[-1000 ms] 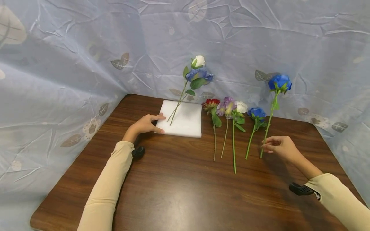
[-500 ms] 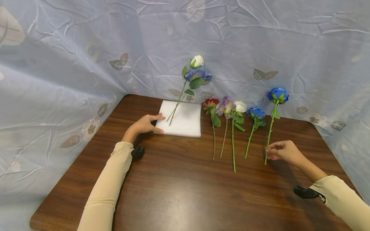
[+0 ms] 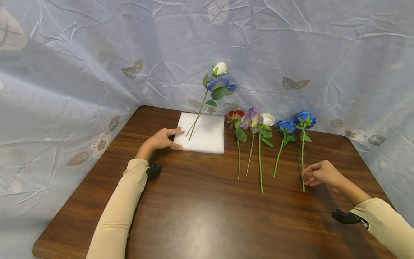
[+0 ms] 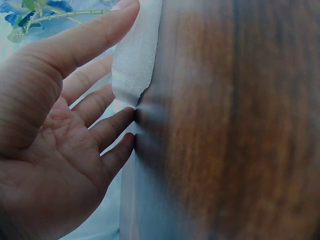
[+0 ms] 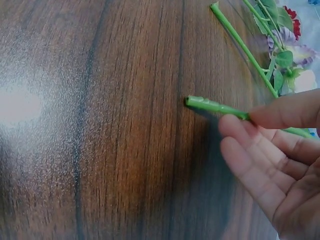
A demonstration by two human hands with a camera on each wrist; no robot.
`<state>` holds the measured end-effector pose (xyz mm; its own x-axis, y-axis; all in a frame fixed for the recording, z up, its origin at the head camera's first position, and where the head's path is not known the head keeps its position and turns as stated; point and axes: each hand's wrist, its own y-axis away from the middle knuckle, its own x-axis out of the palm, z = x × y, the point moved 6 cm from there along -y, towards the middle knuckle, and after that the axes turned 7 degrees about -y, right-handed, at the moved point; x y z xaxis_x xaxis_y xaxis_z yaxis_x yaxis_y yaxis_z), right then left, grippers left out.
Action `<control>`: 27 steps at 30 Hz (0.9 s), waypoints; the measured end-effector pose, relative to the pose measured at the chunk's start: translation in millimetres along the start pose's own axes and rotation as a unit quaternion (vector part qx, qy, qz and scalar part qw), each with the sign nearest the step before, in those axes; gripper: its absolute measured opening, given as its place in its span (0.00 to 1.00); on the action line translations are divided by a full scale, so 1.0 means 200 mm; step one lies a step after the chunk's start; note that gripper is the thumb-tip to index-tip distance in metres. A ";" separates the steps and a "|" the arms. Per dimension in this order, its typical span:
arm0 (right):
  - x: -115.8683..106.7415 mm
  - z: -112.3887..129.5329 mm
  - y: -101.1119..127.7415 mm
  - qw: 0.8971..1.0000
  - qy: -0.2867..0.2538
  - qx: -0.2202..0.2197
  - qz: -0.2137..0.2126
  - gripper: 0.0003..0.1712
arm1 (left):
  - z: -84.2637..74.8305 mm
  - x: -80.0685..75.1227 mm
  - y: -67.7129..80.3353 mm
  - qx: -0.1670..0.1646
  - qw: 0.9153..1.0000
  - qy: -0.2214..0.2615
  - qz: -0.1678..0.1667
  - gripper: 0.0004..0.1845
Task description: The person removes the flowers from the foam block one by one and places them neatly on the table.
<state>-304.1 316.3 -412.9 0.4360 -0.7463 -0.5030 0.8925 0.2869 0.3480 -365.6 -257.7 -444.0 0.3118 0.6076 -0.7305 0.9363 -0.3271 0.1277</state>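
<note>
The right hand (image 3: 324, 173) pinches the rose (image 3: 303, 135) nearest the tabletop's (image 3: 233, 212) right edge, seemingly a laying-down step needing gentle release; the left hand (image 3: 159, 139), spread, touches foam (image 3: 209, 139).

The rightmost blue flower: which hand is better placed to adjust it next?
Probably the right hand: it pinches the rightmost blue flower low on its stem, while the left hand is farther away, at the white sheet.
</note>
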 end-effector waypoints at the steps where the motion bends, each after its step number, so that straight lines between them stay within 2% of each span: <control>1: 0.00 0.00 0.00 1.000 0.003 0.001 0.001 0.21 | 0.00 0.00 0.00 0.001 1.000 0.000 0.000 0.44; 8: -0.03 -0.03 0.00 0.999 0.015 0.033 -0.013 0.19 | 0.00 0.00 0.00 0.003 1.000 0.007 -0.001 0.44; 13: -0.03 -0.06 -0.01 0.999 0.003 0.051 -0.006 0.15 | 0.00 0.00 0.01 0.007 1.000 0.010 0.001 0.44; 21: -0.02 -0.04 -0.01 0.998 0.004 0.055 0.000 0.14 | 0.00 0.00 0.00 0.002 1.000 0.006 0.000 0.44; 27: 0.00 -0.01 -0.02 0.999 0.028 0.041 -0.001 0.12 | -0.01 0.00 0.01 0.001 1.000 0.006 -0.002 0.44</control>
<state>-307.5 316.9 -415.8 0.4413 -0.7111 -0.5474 0.8823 0.2323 0.4094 -364.4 -257.5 -442.9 0.3104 0.6168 -0.7234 0.9372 -0.3257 0.1244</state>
